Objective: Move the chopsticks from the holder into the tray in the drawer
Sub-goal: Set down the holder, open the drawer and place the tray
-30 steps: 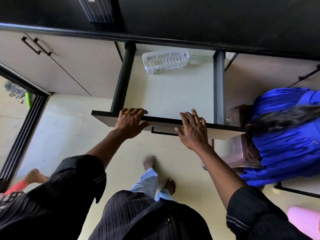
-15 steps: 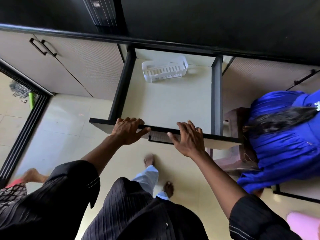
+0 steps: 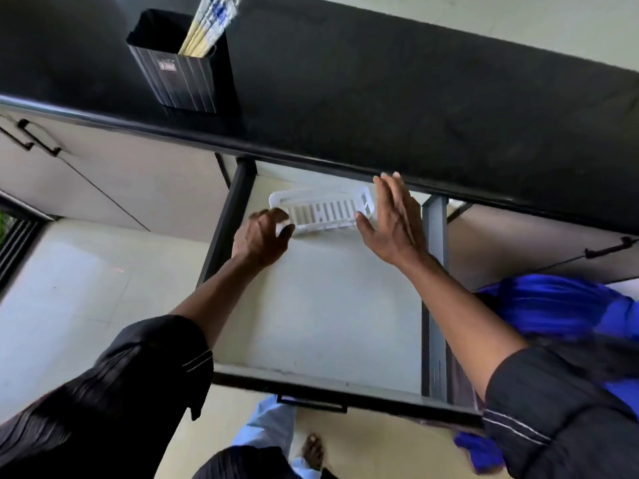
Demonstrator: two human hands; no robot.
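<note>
Below the black counter (image 3: 397, 98), the drawer (image 3: 311, 378) stands pulled well out, its pale floor bare except for one item at the back; this opening gives both arms room to reach inside. Tray (image 3: 321, 210): white, slotted, lying flat at the rear of the drawer, partly under the counter edge, a position that would likely make dropping chopsticks into it from above awkward. Both hands flank it, probably to draw it forward or square it. Left hand (image 3: 261, 236): fingers curled at the tray's left front corner, touching or pinching the rim; whether it truly grips cannot be told, as the fingertips are blurred. Right hand (image 3: 394, 223): open, fingers spread and straight, palm turned toward the tray's right end, thumb just beside its front corner; it holds nothing and seems poised to steady or clasp that end. Holder (image 3: 179, 77): a black square container upright on the counter, near its front edge and left of the drawer. Chopsticks (image 3: 207, 27): a pale bundle leaning to the right inside the holder, their tops cut off by the frame. None lies in the tray, so the transfer itself is judged not yet begun; the step in hand is preparation of the tray.
</note>
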